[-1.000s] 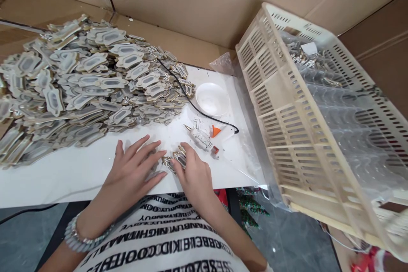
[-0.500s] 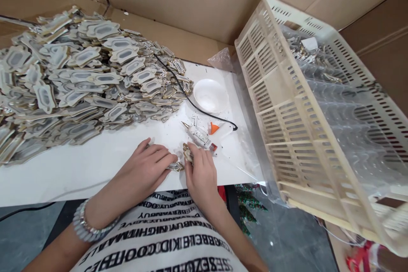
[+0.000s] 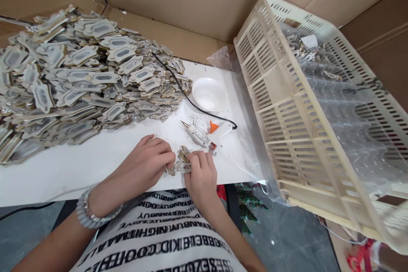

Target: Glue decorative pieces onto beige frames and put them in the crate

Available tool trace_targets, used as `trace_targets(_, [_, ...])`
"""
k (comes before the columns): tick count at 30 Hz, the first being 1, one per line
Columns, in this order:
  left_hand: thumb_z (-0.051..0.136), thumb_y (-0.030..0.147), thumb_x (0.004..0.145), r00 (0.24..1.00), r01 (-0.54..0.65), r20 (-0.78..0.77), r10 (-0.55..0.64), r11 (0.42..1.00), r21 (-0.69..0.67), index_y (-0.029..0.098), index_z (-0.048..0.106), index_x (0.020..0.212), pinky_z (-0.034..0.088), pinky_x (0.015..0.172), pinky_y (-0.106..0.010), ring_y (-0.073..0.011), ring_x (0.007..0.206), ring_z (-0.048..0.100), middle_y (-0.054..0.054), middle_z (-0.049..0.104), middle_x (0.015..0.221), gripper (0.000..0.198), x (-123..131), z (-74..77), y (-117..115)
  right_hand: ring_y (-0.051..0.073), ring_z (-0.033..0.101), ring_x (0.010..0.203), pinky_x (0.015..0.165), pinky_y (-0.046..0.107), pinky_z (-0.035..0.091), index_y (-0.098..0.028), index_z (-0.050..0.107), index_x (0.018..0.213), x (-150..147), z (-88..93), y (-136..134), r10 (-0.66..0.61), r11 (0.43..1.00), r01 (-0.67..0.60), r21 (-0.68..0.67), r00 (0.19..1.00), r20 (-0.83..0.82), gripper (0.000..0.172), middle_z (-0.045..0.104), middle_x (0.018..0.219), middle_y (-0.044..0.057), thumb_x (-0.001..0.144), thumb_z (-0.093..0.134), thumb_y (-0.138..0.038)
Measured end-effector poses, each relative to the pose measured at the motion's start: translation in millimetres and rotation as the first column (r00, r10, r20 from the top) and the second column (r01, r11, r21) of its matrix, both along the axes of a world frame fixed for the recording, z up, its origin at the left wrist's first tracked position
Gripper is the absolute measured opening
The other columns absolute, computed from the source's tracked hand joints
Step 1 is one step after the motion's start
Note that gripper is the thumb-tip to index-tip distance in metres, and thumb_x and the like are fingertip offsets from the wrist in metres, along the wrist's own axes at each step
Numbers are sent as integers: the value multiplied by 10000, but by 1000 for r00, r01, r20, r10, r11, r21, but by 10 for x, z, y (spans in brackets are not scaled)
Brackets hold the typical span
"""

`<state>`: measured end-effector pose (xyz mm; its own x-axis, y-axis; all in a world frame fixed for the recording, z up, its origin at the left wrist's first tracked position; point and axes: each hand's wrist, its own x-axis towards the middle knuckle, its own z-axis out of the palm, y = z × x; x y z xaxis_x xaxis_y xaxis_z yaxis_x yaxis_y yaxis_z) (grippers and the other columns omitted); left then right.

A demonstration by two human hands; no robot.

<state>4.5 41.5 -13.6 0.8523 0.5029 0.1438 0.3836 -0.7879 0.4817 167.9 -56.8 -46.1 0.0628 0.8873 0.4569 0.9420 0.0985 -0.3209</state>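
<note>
My left hand (image 3: 149, 159), with a beaded bracelet on the wrist, is closed on the end of a small ornate frame-shaped plate (image 3: 171, 171) low over the white table. My right hand (image 3: 200, 174) pinches another ornate frame-shaped plate (image 3: 185, 167). The two plates meet or overlap between my fingertips; whether they are joined I cannot tell. A further brownish plate edge (image 3: 183, 153) sticks up by my right fingers. Just beyond lies a white glue gun (image 3: 197, 135) on its side, with an orange trigger (image 3: 213, 126) and a black cord.
A large heap of similar grey and gold plates (image 3: 102, 77) covers the table's left and back. Behind the glue gun stands a white bowl (image 3: 209, 94). On the right is a cream plastic crate (image 3: 280, 106) with clear plastic packaging and metallic pieces inside. Cardboard (image 3: 191, 4) walls the back.
The plates between my hands have turned, and more of the right one shows. My left hand has shifted slightly, its fingers more curled. The glue gun and bowl stay in place.
</note>
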Motion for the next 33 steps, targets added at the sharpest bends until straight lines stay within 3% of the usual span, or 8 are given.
trace_targets(6, [363,77,868,998,-50,-38,52,997,55,269,659,750,353,1054,-579,-266,1106,601,-7,723,958,372,-126,-62,54,206,462,693,582,316,394,-216,532,796,-35,48,12,-1,992,10,-127,997,72,302,536,776,42,682,437,47])
trace_targets(12, [415,93,830,997,-72,-32,76,991,113,304,714,802,367,1045,-655,-317,1144,605,-18,743,1064,367,-227,-79,79,193,512,669,561,305,397,-221,544,792,-86,77,58,1,983,26,-180,989,145,161,551,749,26,917,525,-121])
trace_targets(16, [427,185,908,994,-104,-11,106,989,105,308,717,847,394,1029,-632,-316,1141,607,-16,742,1111,322,-322,-74,72,201,542,665,551,312,415,-208,562,785,-138,73,71,-24,979,51,-199,990,139,297,573,735,38,965,557,-444])
trace_targets(18, [440,245,943,993,-117,-2,118,988,99,311,716,910,411,1026,-591,-303,1148,603,-18,732,1141,287,-374,-76,58,202,551,661,558,314,423,-205,566,776,-164,63,67,-19,979,43,-198,992,123,365,583,726,43,975,515,-507])
trace_targets(23, [461,270,968,990,-141,32,138,981,133,318,689,1073,388,1069,-530,-278,1197,579,-26,695,1212,255,-421,-106,-26,184,570,629,572,294,429,-205,572,780,-159,78,39,0,993,1,-120,1000,9,383,611,684,34,1042,384,-411])
trace_targets(26, [473,261,960,991,-129,42,124,980,151,334,669,1137,357,1106,-515,-274,1226,559,-14,677,1247,275,-387,-124,-99,177,602,605,567,274,440,-185,582,873,-56,117,-13,-54,996,46,-75,994,-99,377,638,669,31,1051,351,-425])
trace_targets(30, [493,245,953,994,-108,55,99,973,204,303,674,1124,388,1067,-467,-266,1166,566,-26,685,1193,256,-343,-132,-185,202,654,556,513,281,449,-142,543,1063,138,115,-134,-182,969,162,-185,979,-92,414,697,694,48,1027,367,-514])
trace_targets(33, [518,247,954,992,-122,63,111,970,209,253,670,1129,436,970,-410,-250,1066,569,-49,685,1111,232,-338,-139,-238,230,692,596,521,296,464,-137,505,1131,205,77,-208,-223,954,207,-218,973,-52,315,731,758,79,1039,353,-398])
